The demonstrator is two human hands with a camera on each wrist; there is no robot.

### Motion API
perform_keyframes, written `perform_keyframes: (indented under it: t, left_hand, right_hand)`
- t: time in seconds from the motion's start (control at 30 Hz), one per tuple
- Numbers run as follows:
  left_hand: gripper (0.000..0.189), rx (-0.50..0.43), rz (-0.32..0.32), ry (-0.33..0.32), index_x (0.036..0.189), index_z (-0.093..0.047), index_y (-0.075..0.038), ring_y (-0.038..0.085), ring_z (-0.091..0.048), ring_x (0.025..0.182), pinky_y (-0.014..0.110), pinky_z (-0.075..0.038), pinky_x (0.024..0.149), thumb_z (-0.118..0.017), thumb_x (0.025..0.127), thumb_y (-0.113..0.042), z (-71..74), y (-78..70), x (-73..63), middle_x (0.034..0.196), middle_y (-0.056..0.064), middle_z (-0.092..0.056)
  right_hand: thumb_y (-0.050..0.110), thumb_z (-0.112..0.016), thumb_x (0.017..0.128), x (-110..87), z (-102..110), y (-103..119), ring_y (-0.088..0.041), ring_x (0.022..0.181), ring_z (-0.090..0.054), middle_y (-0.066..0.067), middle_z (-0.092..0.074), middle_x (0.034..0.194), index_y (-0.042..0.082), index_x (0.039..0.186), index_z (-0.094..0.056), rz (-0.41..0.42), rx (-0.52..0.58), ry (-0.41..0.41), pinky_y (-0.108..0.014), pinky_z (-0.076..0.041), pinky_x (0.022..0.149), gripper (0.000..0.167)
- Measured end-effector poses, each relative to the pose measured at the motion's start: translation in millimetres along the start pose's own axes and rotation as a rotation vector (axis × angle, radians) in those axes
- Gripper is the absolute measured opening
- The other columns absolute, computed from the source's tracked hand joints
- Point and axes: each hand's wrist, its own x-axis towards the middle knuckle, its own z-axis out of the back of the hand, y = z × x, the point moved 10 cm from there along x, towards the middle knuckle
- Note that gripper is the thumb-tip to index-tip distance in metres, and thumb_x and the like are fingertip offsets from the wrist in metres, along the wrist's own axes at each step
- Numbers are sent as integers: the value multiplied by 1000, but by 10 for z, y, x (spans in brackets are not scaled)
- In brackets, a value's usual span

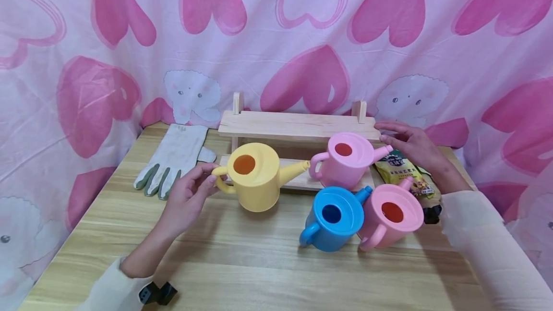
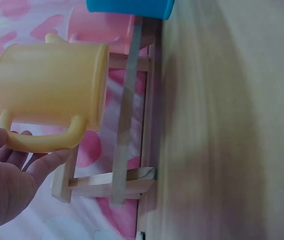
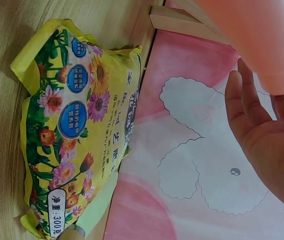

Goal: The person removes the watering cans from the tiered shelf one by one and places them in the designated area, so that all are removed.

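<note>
My left hand [image 1: 190, 196] grips the handle of a yellow watering can [image 1: 258, 188] and holds it raised over the table, spout to the right. In the left wrist view, fingers [image 2: 49, 162] wrap under that handle. A pink watering can [image 1: 345, 172] stands at the lower board of a wooden shelf [image 1: 298, 124]. Its spout tip is close beside my right hand [image 1: 414, 145], whose loosely extended fingers reach toward the shelf's right end. In the right wrist view, the pink spout [image 3: 266, 50] partly covers those fingers. A blue watering can [image 1: 332, 229] and a second pink one [image 1: 393, 227] stand in front.
A white glove with green fingertips [image 1: 173, 157] lies left of the shelf. A yellow flower-printed packet [image 1: 402, 174] lies at the right, below my right hand. Behind the wooden table [image 1: 242, 263] hangs a pink heart-patterned curtain [image 1: 255, 66].
</note>
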Motion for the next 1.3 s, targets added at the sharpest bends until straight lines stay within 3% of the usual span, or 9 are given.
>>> perform_keyframes:
  t: [0.27, 0.47, 0.67, 1.0, 1.13, 1.3]
  left_hand:
    - [24, -44, 77, 3, 129, -57, 3, 27, -63, 115, 36, -56, 92, -55, 107, -8, -77, 130, -152, 123, 18, -62]
    - [23, -55, 102, 11, 128, -58, 1, 29, -63, 116, 35, -57, 91, -56, 107, -5, -109, 178, -220, 124, 16, -62]
    - [21, -78, 127, 16, 127, -58, 1, 36, -61, 118, 36, -57, 92, -56, 106, -5, -139, 224, -262, 123, 18, -62]
    - [19, -86, 121, 27, 123, -59, 2, 34, -62, 115, 34, -57, 91, -58, 105, -5, -183, 313, -292, 121, 21, -64]
    - [19, -78, 98, 33, 122, -60, 3, 37, -62, 112, 33, -57, 91, -59, 104, -4, -198, 337, -288, 121, 20, -62]
    - [19, -68, 70, 45, 122, -61, 5, 32, -63, 108, 32, -57, 91, -59, 104, -3, -219, 381, -284, 119, 19, -62]
  right_hand:
    - [29, -61, 105, 6, -3, -9, -46, 140, -40, -13, -33, 164, 14, 154, -50, 0, 6, -1, -65, -44, 103, 52]
    - [29, -62, 105, 9, -1, 1, -48, 140, -39, -14, -33, 163, 14, 153, -50, 2, 3, -1, -67, -43, 103, 52]
    - [30, -63, 104, -19, 4, 36, -43, 139, -44, -9, -37, 162, 15, 153, -51, 22, 4, -13, -61, -46, 102, 52]
    - [30, -63, 104, -14, -8, 8, -47, 140, -40, -12, -33, 164, 14, 153, -50, 9, 17, -5, -66, -43, 103, 53]
    - [29, -62, 105, -7, -2, -3, -45, 140, -40, -11, -34, 164, 14, 153, -50, 7, 16, -6, -65, -44, 103, 52]
    - [30, -63, 105, -2, 4, -14, -45, 140, -40, -11, -34, 163, 15, 154, -50, 7, 12, -12, -65, -44, 104, 53]
